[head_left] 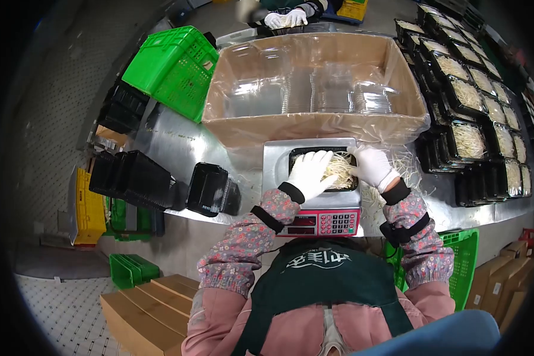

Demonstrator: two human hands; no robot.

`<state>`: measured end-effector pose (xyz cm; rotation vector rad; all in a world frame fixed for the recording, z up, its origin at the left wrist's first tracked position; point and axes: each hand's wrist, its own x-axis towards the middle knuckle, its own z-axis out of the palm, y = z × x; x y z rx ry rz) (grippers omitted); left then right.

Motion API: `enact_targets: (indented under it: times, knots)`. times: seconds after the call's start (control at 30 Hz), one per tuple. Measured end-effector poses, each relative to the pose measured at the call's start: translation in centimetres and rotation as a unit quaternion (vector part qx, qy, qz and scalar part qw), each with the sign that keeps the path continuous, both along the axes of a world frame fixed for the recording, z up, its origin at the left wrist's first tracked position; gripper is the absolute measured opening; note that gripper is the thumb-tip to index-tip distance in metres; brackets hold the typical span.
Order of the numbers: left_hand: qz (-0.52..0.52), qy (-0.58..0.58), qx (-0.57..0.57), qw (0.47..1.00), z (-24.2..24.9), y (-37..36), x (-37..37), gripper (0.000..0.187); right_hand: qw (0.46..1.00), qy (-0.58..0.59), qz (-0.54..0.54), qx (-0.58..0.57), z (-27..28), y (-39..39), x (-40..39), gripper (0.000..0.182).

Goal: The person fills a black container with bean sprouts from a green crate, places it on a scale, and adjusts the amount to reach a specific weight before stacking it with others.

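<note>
A black tray (302, 153) filled with pale bean sprouts (340, 168) sits on the metal plate of a red scale (332, 223). My left hand (310, 173), in a white glove, lies over the tray's left part with its fingers spread on the sprouts. At the tray's right edge is my right hand (375, 167), also gloved, its fingers bent together at the sprouts; whether they pinch any is hidden. Loose sprouts (404, 169) are scattered on the table right of the scale.
Behind the scale stands a cardboard box (314, 127) of clear plastic lids. Filled trays (469, 140) are stacked at right. Black trays (207, 188) and a green crate (178, 74) stand at left. Across the table are a co-worker's gloved hands (286, 19).
</note>
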<state>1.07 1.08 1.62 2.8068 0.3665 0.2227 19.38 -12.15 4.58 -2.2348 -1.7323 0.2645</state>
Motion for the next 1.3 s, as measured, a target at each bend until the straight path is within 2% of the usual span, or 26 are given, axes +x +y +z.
enact_targets:
  times: [0.03,0.07,0.13,0.2,0.3,0.4,0.43,0.47,0.53,0.57,0.6,0.67,0.7,0.73,0.8,0.87,0.9,0.93,0.97,1.0,1.07,1.1,1.13,1.2,1.23,1.3]
  knots:
    - [0.002,-0.004,0.023,1.000,-0.3,0.3,0.2,0.064,0.999,-0.019,0.022,0.034,-0.5,0.0,-0.2,0.018]
    - [-0.003,-0.008,0.024,1.000,-0.5,0.4,0.4,0.064,0.995,-0.069,-0.006,0.076,-3.2,0.2,-0.1,0.015]
    - [0.009,0.025,0.027,0.999,-0.3,0.3,0.8,0.063,0.996,-0.067,0.001,0.060,-2.3,0.0,-0.1,0.015]
    - [0.001,-0.022,0.058,0.998,-1.0,0.4,0.4,0.065,0.997,-0.007,-0.018,0.077,-1.6,-0.7,0.8,0.015]
    - [0.007,-0.034,0.029,0.999,-0.5,0.2,0.4,0.072,0.996,0.016,-0.040,0.079,2.3,-2.1,2.7,0.017]
    - [0.041,-0.047,-0.106,0.992,-0.1,0.5,0.0,0.092,0.992,0.066,-0.054,0.092,6.2,-2.5,3.0,0.017]
    - [0.052,-0.089,-0.173,0.979,0.0,0.3,-0.4,0.101,0.983,0.135,-0.052,0.113,7.5,-2.3,2.3,0.017]
    - [0.051,-0.090,-0.171,0.980,0.0,0.1,-0.9,0.101,0.969,0.204,-0.049,0.134,8.2,-1.9,1.6,0.016]
    - [0.079,-0.217,-0.218,0.948,0.1,0.0,-1.7,0.105,0.962,0.193,0.030,0.190,7.3,-0.5,0.1,0.014]
    - [0.082,-0.198,-0.172,0.962,0.2,0.8,-2.4,0.110,0.969,0.151,0.042,0.191,6.2,0.4,-1.0,0.015]
    - [0.094,-0.223,-0.259,0.935,-0.3,0.8,-3.0,0.106,0.974,0.108,0.055,0.191,4.3,1.3,-1.9,0.016]
    - [0.118,-0.266,-0.397,0.870,-0.3,0.3,-4.1,0.102,0.989,0.043,0.066,0.121,-0.3,2.9,-3.0,0.021]
    - [0.117,-0.267,-0.396,0.871,0.0,0.3,-4.8,0.102,0.996,0.040,0.060,0.058,-0.1,2.8,-3.3,0.026]
    - [0.121,-0.261,-0.409,0.866,0.4,0.6,-5.5,0.098,0.996,0.038,0.061,0.058,0.2,2.7,-2.9,0.026]
    - [0.129,-0.256,-0.425,0.859,0.7,0.9,-6.5,0.093,0.983,0.140,0.067,0.100,1.3,1.4,-1.9,0.031]
    - [0.135,-0.237,-0.344,0.899,0.8,1.3,-7.0,0.080,0.970,0.223,0.024,0.094,3.6,0.0,-0.9,0.033]
    - [0.133,-0.239,-0.344,0.898,0.7,1.3,-6.6,0.080,0.960,0.266,-0.026,0.090,4.3,-0.2,-0.9,0.031]
    - [0.107,-0.218,-0.231,0.942,0.4,1.2,-5.9,0.073,0.945,0.307,-0.077,0.085,4.7,-0.4,-0.9,0.030]
    - [0.079,-0.194,-0.113,0.971,0.1,1.0,-5.1,0.067,0.946,0.283,-0.066,0.145,3.8,-0.2,-1.1,0.030]
    - [0.054,-0.196,-0.037,0.978,1.1,0.2,-3.7,0.059,0.942,0.258,-0.056,0.206,2.1,0.2,-1.5,0.030]
    - [0.036,-0.147,0.009,0.988,0.6,-0.6,-1.2,0.053,0.939,0.204,-0.019,0.275,-0.6,1.1,-3.2,0.033]
    - [0.013,-0.162,0.032,0.986,-0.3,-0.6,0.0,0.043,0.950,0.192,-0.021,0.246,-2.3,2.0,-4.0,0.032]
    - [0.009,-0.120,0.048,0.992,-1.1,-0.6,0.8,0.031,0.959,0.181,-0.025,0.216,-3.7,2.6,-4.8,0.031]
    - [-0.002,-0.129,0.053,0.990,-1.4,-0.7,1.6,0.026,0.965,0.142,-0.053,0.215,-5.5,2.8,-6.3,0.036]
    - [-0.006,-0.164,0.051,0.985,-1.8,-0.5,1.6,0.029,0.967,0.128,-0.055,0.214,-5.4,2.7,-6.6,0.042]
    - [-0.018,-0.130,0.026,0.991,-1.8,-0.1,1.6,0.034,0.972,0.125,-0.046,0.193,-5.6,2.7,-6.4,0.049]
